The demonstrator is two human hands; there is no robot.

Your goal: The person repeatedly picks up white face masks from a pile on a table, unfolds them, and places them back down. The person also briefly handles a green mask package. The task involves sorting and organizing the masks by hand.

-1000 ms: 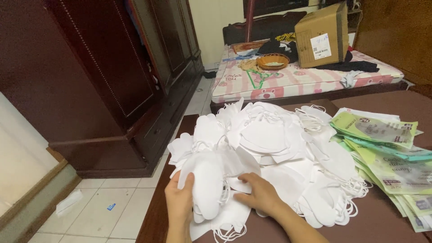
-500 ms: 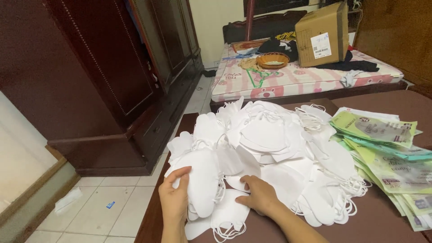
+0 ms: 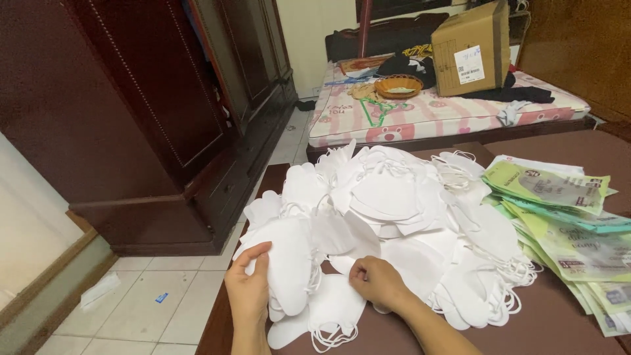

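Observation:
A large heap of white face masks (image 3: 401, 217) with ear loops covers the near left part of a dark brown table (image 3: 565, 322). My left hand (image 3: 248, 289) grips a small stack of folded white masks (image 3: 289, 266) at the heap's left edge, fingers curled round its side. My right hand (image 3: 378, 283) rests on the heap beside it, fingers bent and pinching at a mask. A single mask (image 3: 332, 315) lies flat on the table between my wrists.
Green and white packets (image 3: 565, 217) fan out on the table's right. A dark wooden wardrobe (image 3: 131, 112) stands to the left on a tiled floor (image 3: 131, 309). Behind is a pink mattress (image 3: 447, 112) with a cardboard box (image 3: 470, 49) and a basket (image 3: 397, 85).
My left hand has slid lower down the side of the mask stack. My right hand has stayed on the heap, shifting only slightly.

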